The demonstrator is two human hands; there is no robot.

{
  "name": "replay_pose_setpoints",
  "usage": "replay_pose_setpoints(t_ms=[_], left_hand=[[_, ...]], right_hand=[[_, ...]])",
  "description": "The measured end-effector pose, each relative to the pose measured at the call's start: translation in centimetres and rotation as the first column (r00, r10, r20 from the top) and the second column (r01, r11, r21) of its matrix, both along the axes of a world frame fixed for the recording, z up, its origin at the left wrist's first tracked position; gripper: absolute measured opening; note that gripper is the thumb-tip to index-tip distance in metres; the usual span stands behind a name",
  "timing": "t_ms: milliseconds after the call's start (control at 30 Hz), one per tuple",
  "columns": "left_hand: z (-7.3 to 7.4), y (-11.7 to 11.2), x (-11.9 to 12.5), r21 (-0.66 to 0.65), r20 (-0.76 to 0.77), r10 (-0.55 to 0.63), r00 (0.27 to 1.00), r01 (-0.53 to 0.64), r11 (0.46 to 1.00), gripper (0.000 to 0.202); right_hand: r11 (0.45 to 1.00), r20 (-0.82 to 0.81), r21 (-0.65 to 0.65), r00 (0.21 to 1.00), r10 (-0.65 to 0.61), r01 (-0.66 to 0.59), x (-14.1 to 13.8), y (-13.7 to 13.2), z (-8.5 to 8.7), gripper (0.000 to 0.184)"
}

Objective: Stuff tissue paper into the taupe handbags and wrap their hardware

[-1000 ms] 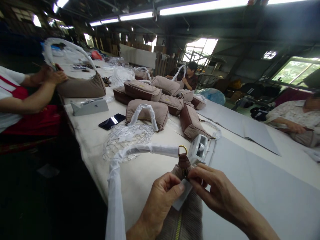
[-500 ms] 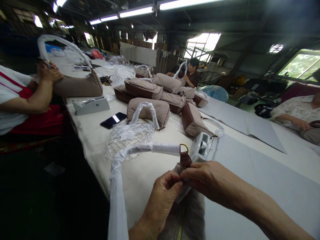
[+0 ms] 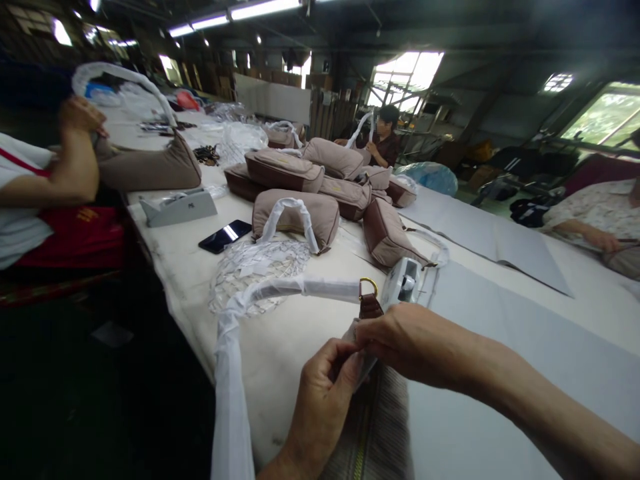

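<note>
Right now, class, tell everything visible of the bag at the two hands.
The bag looks like taupe ribbed cloth, with a yellow zipper running lengthwise. At its far end, a brown, leather-looking tab bears a golden ring, joined to a white-wrapped handle. The left hand, pinching a pale slip, and the right hand meet there, hiding part of it; the near end is out of frame.

Two hands, one left hand [image 3: 320, 393] and one right hand [image 3: 413, 340]; one bag [image 3: 390, 427] between them, one gold ring [image 3: 369, 287], one pale slip [image 3: 366, 371]. One worktop [image 3: 185, 287] carries two tape dispensers [image 3: 180, 209] [image 3: 401, 280], one phone [image 3: 225, 237], two nearer bags [image 3: 320, 213] [image 3: 387, 237], and at least six piled bags [image 3: 285, 172], overlapping too much for exactness. Three co-workers [image 3: 30, 200] [image 3: 385, 140] [image 3: 590, 207].
</note>
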State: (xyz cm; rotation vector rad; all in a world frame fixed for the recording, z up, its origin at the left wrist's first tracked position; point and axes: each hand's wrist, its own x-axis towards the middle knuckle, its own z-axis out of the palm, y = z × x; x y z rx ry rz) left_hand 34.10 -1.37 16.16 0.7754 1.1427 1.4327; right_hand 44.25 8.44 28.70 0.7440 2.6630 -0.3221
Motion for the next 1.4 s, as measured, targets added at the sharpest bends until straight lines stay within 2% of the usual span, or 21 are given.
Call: replay_pose_setpoints(t_ms=[67, 200, 400, 533, 633, 733, 833, 900, 1000, 1100, 1167, 1267, 1333, 1400], left_hand=[[-0.3, -0.2, -0.2, -0.032, 0.016, -0.001, 1.0, 0.001, 0.999, 0.025], [-1.1, -0.2, -0.3, -0.043, -0.049, 0.051, 0.997, -0.053, 0.998, 0.023], [-1.2, -0.2, 0.2, -0.02, 0.055, 0.09, 0.994, -0.089, 0.996, 0.025], [-1.5, -0.4, 0.2, -0.008, 0.005, 0.103, 0.995, -0.103, 0.995, 0.023], [-2.0, -0.5, 0.4, 0.04, -0.058, 0.157, 0.986, -0.155, 0.987, 0.018], [-2.4, -0.6, 0.7, 0.093, -0.169, 0.208, 0.963, -0.195, 0.976, 0.012], [-2.3, -0.7, 0.8, 0.228, -0.288, 0.258, 0.922, -0.196, 0.954, 0.006], [-2.0, -0.8, 0.7, 0.354, -0.362, 0.297, 0.883, -0.164, 0.92, 0.01], [-1.7, -0.7, 0.5, 0.493, -0.444, 0.339, 0.829, -0.089, 0.865, 0.018], [-1.7, -0.7, 0.2, 0.576, -0.498, 0.375, 0.782, -0.025, 0.817, 0.022], [-1.8, -0.8, 0.0, 0.605, -0.522, 0.391, 0.758, 0.006, 0.796, 0.022], [-1.8, -0.9, -0.3, 0.639, -0.533, 0.404, 0.743, 0.041, 0.768, 0.024], [-1.7, -1.0, -0.5, 0.647, -0.526, 0.411, 0.745, 0.038, 0.761, 0.024], [-1.6, -1.2, -0.5, 0.629, -0.521, 0.41, 0.749, 0.012, 0.778, 0.023]], right_hand=[[1.0, -0.041, -0.011, 0.999, -0.014, 0.013, 0.1, 0.1, -0.3, 0.017], [0.998, -0.115, -0.05, 0.992, -0.048, 0.042, 0.5, 0.1, -1.1, 0.015], [1.0, -0.129, -0.023, 0.991, -0.022, 0.019, 0.5, 0.1, -1.3, 0.015], [1.0, -0.213, -0.013, 0.977, -0.005, 0.002, 1.2, 0.0, -2.1, 0.014], [0.998, -0.308, 0.028, 0.95, 0.055, -0.048, 2.2, -0.2, -3.5, 0.016], [0.981, -0.433, 0.139, 0.882, 0.185, -0.137, 3.4, -0.3, -4.9, 0.019], [0.964, -0.484, 0.199, 0.837, 0.256, -0.179, 4.3, -0.5, -5.5, 0.022], [0.981, -0.494, 0.122, 0.847, 0.194, -0.154, 4.5, -0.5, -5.2, 0.021], [0.998, -0.452, -0.06, 0.892, -0.008, -0.021, 4.1, -0.7, -4.4, 0.016], [0.991, -0.331, -0.089, 0.935, -0.128, 0.104, 3.3, -0.7, -3.6, 0.01], [0.993, -0.267, -0.032, 0.957, -0.115, 0.111, 2.9, -0.6, -3.4, 0.011], [0.997, -0.22, 0.043, 0.974, -0.05, 0.061, 2.7, -0.4, -3.3, 0.023], [0.999, -0.223, 0.007, 0.974, -0.038, 0.04, 2.8, -0.2, -3.2, 0.028], [0.996, -0.253, -0.082, 0.966, -0.053, 0.034, 3.1, -0.1, -2.9, 0.035]])
